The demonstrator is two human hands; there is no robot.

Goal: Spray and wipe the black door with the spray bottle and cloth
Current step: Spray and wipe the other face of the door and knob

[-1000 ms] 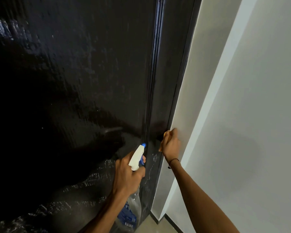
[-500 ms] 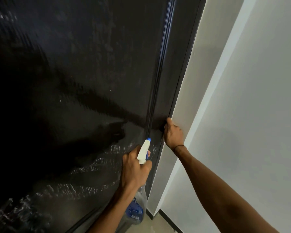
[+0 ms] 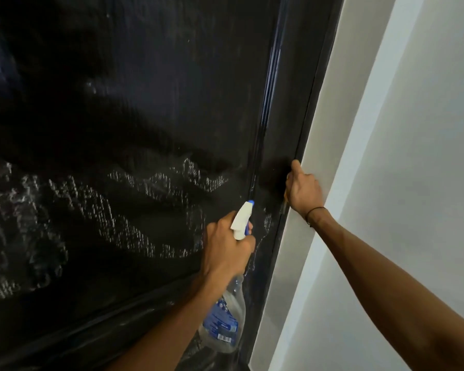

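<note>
Droplets and wet streaks are spread across the lower part of the glossy black door point(image 3: 145, 108), which fills the left and centre of the view. A clear plastic spray bottle with a white and blue trigger head point(image 3: 242, 220) is held by its neck in the closed grip of the left hand point(image 3: 227, 250), nozzle pointed up at the door's right-hand groove. Further right, the right hand point(image 3: 303, 188) is curled against the door's edge beside the white wall point(image 3: 413, 183); whether the cloth is held there cannot be told.
</note>
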